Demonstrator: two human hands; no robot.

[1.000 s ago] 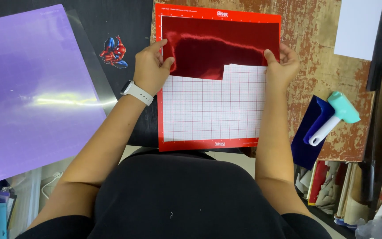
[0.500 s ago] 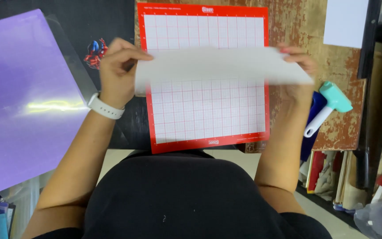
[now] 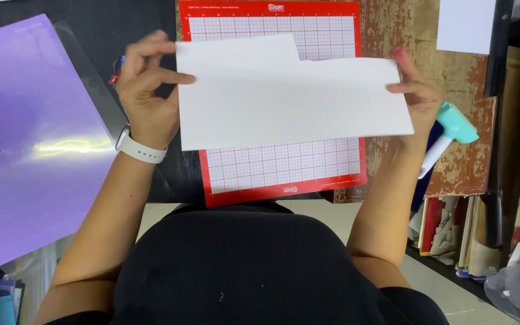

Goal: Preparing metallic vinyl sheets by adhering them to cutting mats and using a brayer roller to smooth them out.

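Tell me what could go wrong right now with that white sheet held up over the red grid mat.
The white sheet is pinched only at its edges by the left hand and right hand, so it might sag or crease. It hides much of the red grid mat, so alignment may drift. The teal roller lies close to the table edge.

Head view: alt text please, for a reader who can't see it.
Both hands, left hand and right hand, hold a white notched sheet by its side edges above a red-bordered gridded cutting mat. A purple sheet lies to the left.
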